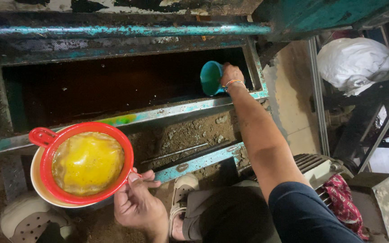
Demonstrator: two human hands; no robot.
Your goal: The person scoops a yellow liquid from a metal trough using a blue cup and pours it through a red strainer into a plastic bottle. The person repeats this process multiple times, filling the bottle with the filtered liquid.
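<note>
Over the dark liquid in the metal tank point(127, 118), the right hand point(231, 74) grips a teal mug point(211, 78) while the left hand point(138, 200) clamps the red strainer point(86, 163), whose tilt could spill yellow oil.

A white sack point(356, 63) lies crumpled at upper right.

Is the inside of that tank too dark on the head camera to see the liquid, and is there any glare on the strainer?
Head view: tank interior is deep in shadow, liquid surface barely readable; teal cup and right hand stay sharp; red strainer in the left hand shows glossy highlights; frame edges bend slightly.
</note>
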